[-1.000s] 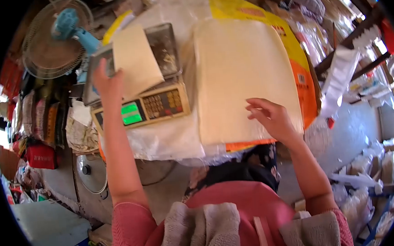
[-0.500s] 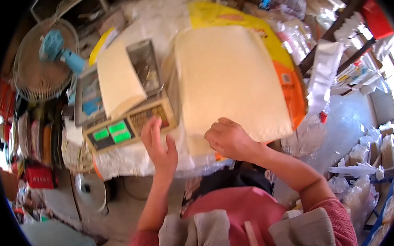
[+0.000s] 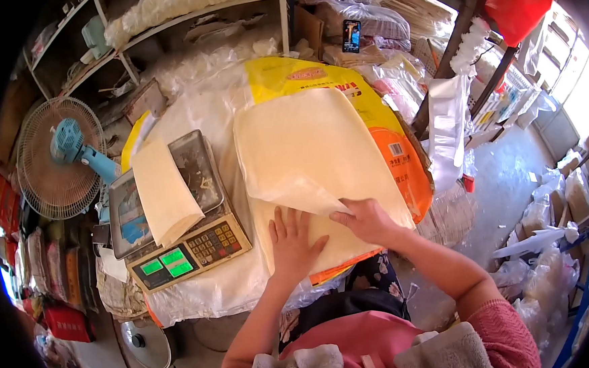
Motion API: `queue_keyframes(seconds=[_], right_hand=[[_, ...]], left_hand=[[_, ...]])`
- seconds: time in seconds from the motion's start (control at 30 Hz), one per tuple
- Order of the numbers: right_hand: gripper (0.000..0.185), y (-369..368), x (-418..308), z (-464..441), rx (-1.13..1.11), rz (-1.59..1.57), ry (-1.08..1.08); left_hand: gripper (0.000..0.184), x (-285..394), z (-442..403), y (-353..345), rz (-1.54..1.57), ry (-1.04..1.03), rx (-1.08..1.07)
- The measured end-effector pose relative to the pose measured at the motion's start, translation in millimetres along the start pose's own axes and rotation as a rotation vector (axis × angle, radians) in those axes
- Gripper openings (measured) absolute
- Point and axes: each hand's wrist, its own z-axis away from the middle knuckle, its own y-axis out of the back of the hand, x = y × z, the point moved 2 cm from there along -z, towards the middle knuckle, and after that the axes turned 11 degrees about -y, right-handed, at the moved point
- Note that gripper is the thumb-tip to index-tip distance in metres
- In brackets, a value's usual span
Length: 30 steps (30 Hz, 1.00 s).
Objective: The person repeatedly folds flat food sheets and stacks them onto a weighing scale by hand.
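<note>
At the near edge of the surface [image 3: 207, 294], the person's two forearms reach in from either side, the right elbow bent outward. The left hand [image 3: 294, 246] lies palm down near the near-left corner of the stack of sheets [image 3: 311, 125], its fingers straight and spread, pointing away from the body, its thumb stretched toward the right; it grips nothing. The right hand [image 3: 369, 221] is turned inward, its wrist over the right part of the stack, with thumb and fingers pinched together on the top sheet [image 3: 298, 189], whose near part is raised and turned back above the sheets below. The stack spreads from the near edge of the surface toward the far edge, right of the middle.

Toward the left edge stands a scale [image 3: 185, 253], its display lit green, set at a slant just beside the stack. A pale folded piece [image 3: 164, 192] lies across its tray [image 3: 198, 168]. A yellow and orange sack [image 3: 394, 152] shows along the right and far edges. Past the left edge is a blue fan [image 3: 68, 140]; beyond the far edge are a phone [image 3: 351, 36] and a shelf [image 3: 203, 11].
</note>
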Motion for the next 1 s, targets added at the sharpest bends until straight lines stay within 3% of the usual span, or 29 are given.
queue_keyframes(seconds=[0.03,0.1,0.13,0.23,0.33,0.47,0.57,0.7,0.73,0.77,0.83,0.87,0.93,0.97,1.0], right_hand=[[0.033,5,0,-3,-0.114,0.025,-0.068],[0.031,19,-7,-11,-0.344,0.079,-0.195],[0.030,19,-10,-9,-0.345,-0.018,-0.155],[0.027,9,-1,-7,-0.333,-0.223,-0.058],[0.024,-2,8,-7,-0.450,-0.313,-0.255],[0.019,-17,19,-5,-0.496,-0.447,-0.063],[0.016,-22,9,1,-0.410,-0.228,-0.012],[0.018,-27,11,-6,-0.247,-0.138,-0.058],[0.022,-21,9,-11,-0.120,-0.126,-0.052],[0.025,-16,12,-22,0.057,-0.252,-0.008],[0.022,9,12,-39,0.228,-0.156,-0.129],[0.018,21,1,-40,0.185,-0.060,-0.216],[0.017,11,-1,-29,-0.020,-0.157,0.013],[0.021,5,-1,-17,-0.121,-0.202,0.126],[0.047,-3,1,-1,-0.207,-0.007,0.175]], left_hand=[[0.067,4,-3,5,-0.016,0.016,-0.028],[0.064,-5,-9,14,0.248,0.042,0.002],[0.063,-8,-10,18,0.380,0.059,0.017],[0.058,-1,12,26,0.749,0.393,0.163],[0.057,0,15,27,1.122,0.471,0.261],[0.057,15,10,42,1.322,0.670,0.310],[0.061,15,5,44,1.296,0.770,0.252],[0.065,8,15,37,0.966,0.649,0.460],[0.069,14,19,40,1.037,0.806,0.481],[0.068,14,21,44,0.906,0.775,0.385],[0.068,11,28,49,0.643,0.714,0.202],[0.064,13,27,52,0.360,0.540,0.172],[0.057,20,24,53,-0.196,0.180,0.104],[0.052,18,19,51,-0.015,0.198,0.126],[0.047,14,9,48,0.168,0.214,0.146]])
